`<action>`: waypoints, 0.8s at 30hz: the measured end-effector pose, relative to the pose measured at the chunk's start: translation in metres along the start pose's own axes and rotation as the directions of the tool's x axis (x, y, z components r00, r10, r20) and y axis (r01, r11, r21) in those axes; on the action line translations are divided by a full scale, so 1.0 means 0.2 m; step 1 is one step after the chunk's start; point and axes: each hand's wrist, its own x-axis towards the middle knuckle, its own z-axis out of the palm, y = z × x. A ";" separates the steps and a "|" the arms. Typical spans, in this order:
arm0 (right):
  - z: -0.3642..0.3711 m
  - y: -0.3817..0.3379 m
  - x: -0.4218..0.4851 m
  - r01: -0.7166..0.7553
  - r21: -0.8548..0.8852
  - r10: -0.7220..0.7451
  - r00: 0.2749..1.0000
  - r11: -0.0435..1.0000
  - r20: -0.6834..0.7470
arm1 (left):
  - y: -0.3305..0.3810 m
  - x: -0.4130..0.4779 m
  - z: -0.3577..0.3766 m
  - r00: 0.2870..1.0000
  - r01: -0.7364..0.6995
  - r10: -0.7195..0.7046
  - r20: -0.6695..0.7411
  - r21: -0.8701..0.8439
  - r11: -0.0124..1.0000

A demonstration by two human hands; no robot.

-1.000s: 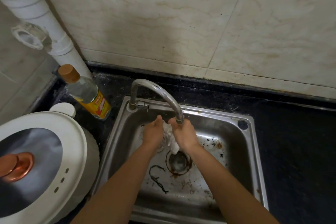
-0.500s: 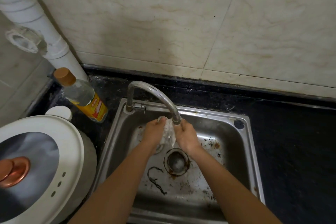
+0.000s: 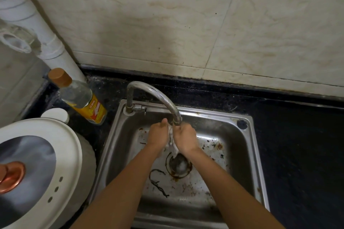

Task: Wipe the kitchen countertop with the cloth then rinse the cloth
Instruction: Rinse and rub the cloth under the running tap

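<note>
Most of the cloth (image 3: pixel 170 135) hidden between left hand (image 3: pixel 158 135) and right hand (image 3: pixel 185 138), fingers unseen. White lid (image 3: pixel 65 154) far left of left hand cut by frame edge.

The black countertop (image 3: pixel 297 145) holds an inset steel sink (image 3: pixel 214 113) — plus a bottle (image 3: pixel 81 98) and white pot (image 3: pixel 63 141).

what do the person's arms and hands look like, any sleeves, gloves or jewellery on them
Both arms are bare from the lower edge of the view up to the wrists: no sleeves, cuffs or gloves show. The left hand and right hand are also uncovered, with no watch, bracelet or ring visible on the wrists or the backs of the hands. Most of the fingers are hidden from view.
</note>
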 end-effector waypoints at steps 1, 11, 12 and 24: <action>-0.01 0.01 0.00 0.029 -0.047 -0.028 0.999 0.998 0.023 | 0.00 0.00 0.00 1.000 -0.003 0.003 0.009 -0.005 1.000; -0.07 0.12 0.02 0.099 0.161 -0.114 0.990 0.982 0.088 | 0.02 -0.02 -0.09 0.981 0.126 -0.073 0.182 -0.303 0.945; -0.09 0.14 0.02 0.102 0.201 -0.111 0.993 0.974 0.034 | 0.03 -0.02 -0.10 0.980 0.095 -0.041 0.194 -0.277 0.956; -0.16 0.22 0.02 -0.299 0.499 0.223 0.953 0.813 0.207 | 0.02 0.01 -0.07 0.950 0.263 -0.089 0.299 -0.618 0.741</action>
